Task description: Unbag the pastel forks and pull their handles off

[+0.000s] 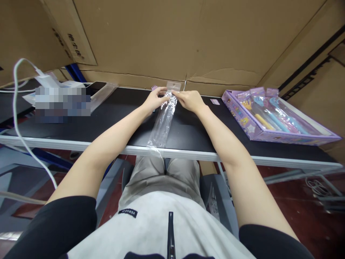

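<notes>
A long clear plastic bag (162,122) lies lengthwise on the black table (113,122), its lower end at the front edge. Its top has a pale header card (174,85). My left hand (155,99) pinches the bag's top from the left. My right hand (188,99) pinches it from the right, fingertips meeting at the bag's mouth. A small purple item (154,87) pokes out just behind my left fingers; I cannot make out what it is.
A purple tray box (269,136) with several packed toy utensils sits at the right. A small pink label (215,101) lies beside it. Clear bags (101,94) and a white cable (16,108) lie at the left. Cardboard walls rise behind.
</notes>
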`<state>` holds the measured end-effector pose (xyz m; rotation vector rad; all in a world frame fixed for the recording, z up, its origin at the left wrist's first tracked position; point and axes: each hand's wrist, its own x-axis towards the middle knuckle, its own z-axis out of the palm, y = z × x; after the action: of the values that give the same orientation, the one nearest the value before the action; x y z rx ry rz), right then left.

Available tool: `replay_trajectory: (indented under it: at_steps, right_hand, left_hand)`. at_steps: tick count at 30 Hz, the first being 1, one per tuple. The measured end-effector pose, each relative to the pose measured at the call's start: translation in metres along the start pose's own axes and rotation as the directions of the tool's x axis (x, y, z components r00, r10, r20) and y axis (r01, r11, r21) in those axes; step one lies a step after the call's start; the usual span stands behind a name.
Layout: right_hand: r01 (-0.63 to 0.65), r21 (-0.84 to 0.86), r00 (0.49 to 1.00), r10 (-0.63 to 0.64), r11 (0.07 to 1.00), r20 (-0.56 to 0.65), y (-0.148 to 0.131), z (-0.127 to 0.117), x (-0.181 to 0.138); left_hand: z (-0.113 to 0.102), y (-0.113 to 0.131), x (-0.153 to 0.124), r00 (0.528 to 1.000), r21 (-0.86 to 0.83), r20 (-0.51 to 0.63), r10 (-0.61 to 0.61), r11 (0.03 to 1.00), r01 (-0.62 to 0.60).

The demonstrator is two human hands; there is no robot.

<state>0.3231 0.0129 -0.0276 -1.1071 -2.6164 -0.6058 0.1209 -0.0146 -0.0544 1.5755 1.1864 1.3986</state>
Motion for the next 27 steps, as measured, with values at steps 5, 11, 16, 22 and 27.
replay_trajectory:
  at_steps: [5,11,16,22,27]
  right_hand:
    - [-0.211,-0.002,0.974,0.211,0.977,0.083,0.003,-0.017,-0.006]
    - [-0.39,0.008,0.919,0.389,0.921,0.058,0.017,-0.021,-0.01]
    - [-0.46,0.013,0.887,0.458,0.888,0.056,0.022,-0.021,-0.011]
    - [-0.454,0.038,0.891,0.453,0.89,0.043,0.021,-0.018,-0.01]
    - [-0.486,0.06,0.874,0.486,0.872,0.022,0.024,-0.013,-0.008]
  left_hand:
    - [-0.002,0.011,-0.011,0.983,0.293,0.07,0.171,0.938,-0.184]
    - [-0.003,0.017,-0.02,0.936,0.475,0.24,0.258,0.809,-0.345]
    - [-0.002,0.018,-0.023,0.936,0.549,0.276,0.217,0.764,-0.339]
    - [-0.004,0.02,-0.023,0.942,0.576,0.251,0.222,0.748,-0.33]
    - [-0.007,0.018,-0.021,0.948,0.563,0.21,0.24,0.763,-0.318]
